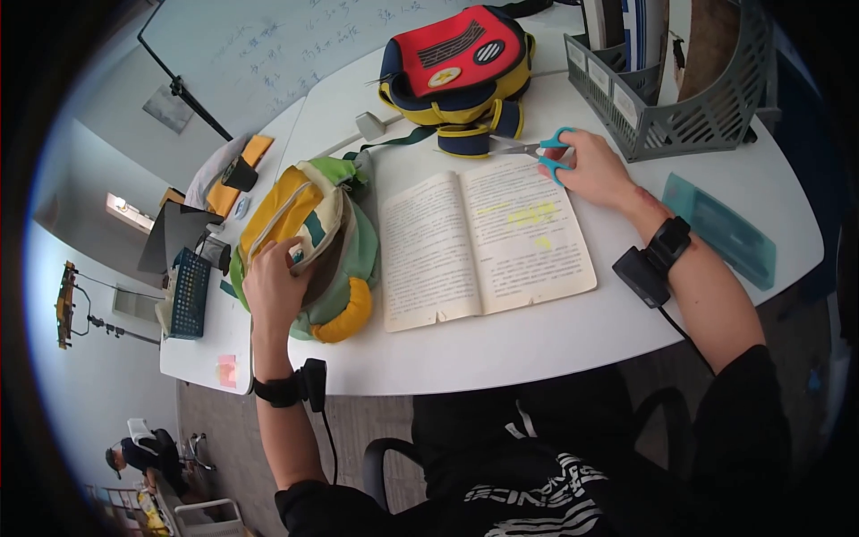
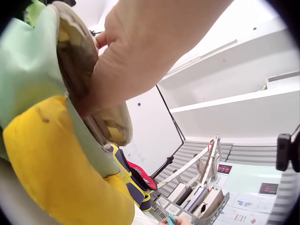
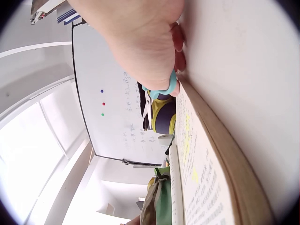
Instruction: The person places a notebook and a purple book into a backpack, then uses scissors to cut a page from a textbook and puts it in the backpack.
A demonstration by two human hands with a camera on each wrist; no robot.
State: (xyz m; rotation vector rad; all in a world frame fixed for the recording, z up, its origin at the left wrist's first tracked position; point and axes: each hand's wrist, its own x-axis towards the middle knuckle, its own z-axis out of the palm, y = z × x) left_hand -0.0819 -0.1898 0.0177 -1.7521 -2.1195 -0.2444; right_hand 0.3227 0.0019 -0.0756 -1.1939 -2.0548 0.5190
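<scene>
My right hand (image 1: 591, 168) grips the teal handles of a pair of scissors (image 1: 548, 157) above the top right corner of an open book (image 1: 528, 234); the blades point left toward a red and navy bag (image 1: 458, 63). In the right wrist view the scissors (image 3: 161, 91) show beneath the hand (image 3: 140, 47). My left hand (image 1: 276, 285) is at the opening of a green and yellow bag (image 1: 358, 259), thumb and a finger near its light edge. In the left wrist view the hand (image 2: 112, 70) reaches partly inside the bag (image 2: 33, 70), and its fingertips are mostly hidden.
A grey file holder (image 1: 662, 125) with folders stands at the back right, a teal case (image 1: 721, 231) right of the book. A blue basket (image 1: 189, 295) and a black cup (image 1: 239, 174) are at the left. Another person (image 1: 148, 456) is at the lower left, far off.
</scene>
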